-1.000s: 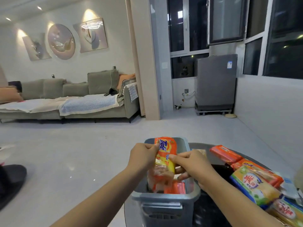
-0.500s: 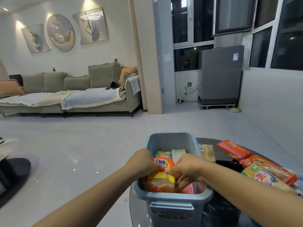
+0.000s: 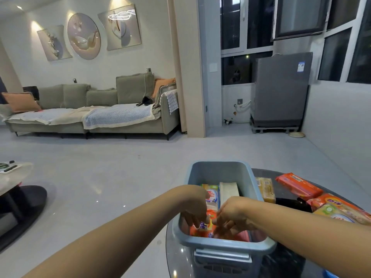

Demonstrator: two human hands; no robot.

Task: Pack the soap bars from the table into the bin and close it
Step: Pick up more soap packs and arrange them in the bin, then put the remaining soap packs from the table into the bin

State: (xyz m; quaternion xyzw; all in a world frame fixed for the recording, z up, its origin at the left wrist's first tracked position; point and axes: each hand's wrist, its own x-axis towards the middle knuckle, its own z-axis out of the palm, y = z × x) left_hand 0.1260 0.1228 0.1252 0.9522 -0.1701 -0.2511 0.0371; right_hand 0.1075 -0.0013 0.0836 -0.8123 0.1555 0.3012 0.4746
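Note:
A grey-blue plastic bin (image 3: 218, 169) stands on the left part of a round dark glass table (image 3: 175, 250). Both my hands reach down into its near end. My left hand (image 3: 195, 210) and my right hand (image 3: 230, 216) rest with spread, fairly straight fingers on an orange soap pack (image 3: 202, 228) lying low in the bin. Behind it in the bin are a blue-and-white soap pack (image 3: 212, 196) and a pale bar (image 3: 228, 190). On the table to the right lie a yellow bar (image 3: 266, 189), an orange pack (image 3: 297, 186) and several more coloured packs (image 3: 333, 209). I see no lid.
A dark object (image 3: 291, 204) lies on the table between the bin and the packs. A low round side table (image 3: 14, 177) stands at the far left over open grey floor. A sofa (image 3: 96, 109) and a covered appliance (image 3: 281, 89) stand along the far walls.
The orange pack went from upright above the bin down to its bottom. Both hands followed it inside, and their fingers have loosened from a grip to resting on it.

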